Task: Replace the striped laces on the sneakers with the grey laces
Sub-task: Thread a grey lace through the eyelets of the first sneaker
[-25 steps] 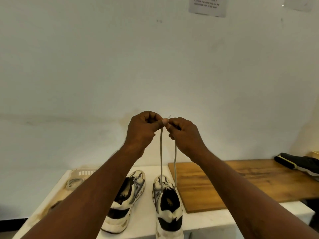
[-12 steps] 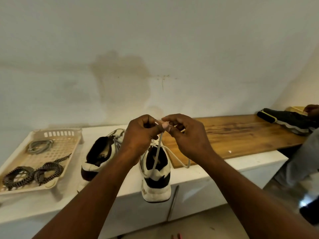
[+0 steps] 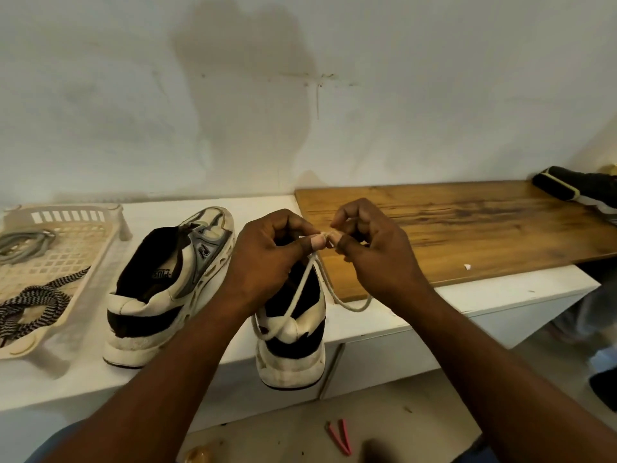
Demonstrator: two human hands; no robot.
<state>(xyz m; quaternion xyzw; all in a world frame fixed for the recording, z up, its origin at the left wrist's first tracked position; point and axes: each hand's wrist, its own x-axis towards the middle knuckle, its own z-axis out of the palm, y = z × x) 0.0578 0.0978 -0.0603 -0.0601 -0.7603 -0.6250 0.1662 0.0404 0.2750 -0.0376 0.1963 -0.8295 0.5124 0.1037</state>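
Two white-and-black sneakers stand heel toward me on the white shelf (image 3: 500, 299). The right sneaker (image 3: 293, 349) overhangs the front edge, and a grey lace (image 3: 302, 289) rises from it in two slack loops. My left hand (image 3: 267, 259) and my right hand (image 3: 370, 252) meet above this shoe, both pinching the lace ends together between thumb and fingertips. The left sneaker (image 3: 167, 289) shows no lace in its eyelets from here. In the cream tray (image 3: 100, 262) at the left lie the striped black-and-white laces (image 3: 36, 302) and another coiled grey lace (image 3: 26, 243).
A wooden board (image 3: 450, 228) lies on the shelf to the right of the shoes, with a dark shoe (image 3: 574, 192) at its far end. A pink object (image 3: 340, 436) lies on the floor below. The wall rises right behind the shelf.
My view has dropped from the wall to the shelf, bringing the tray into sight. Both hands have come down from high up with a taut lace; the lace now hangs slack in loops.
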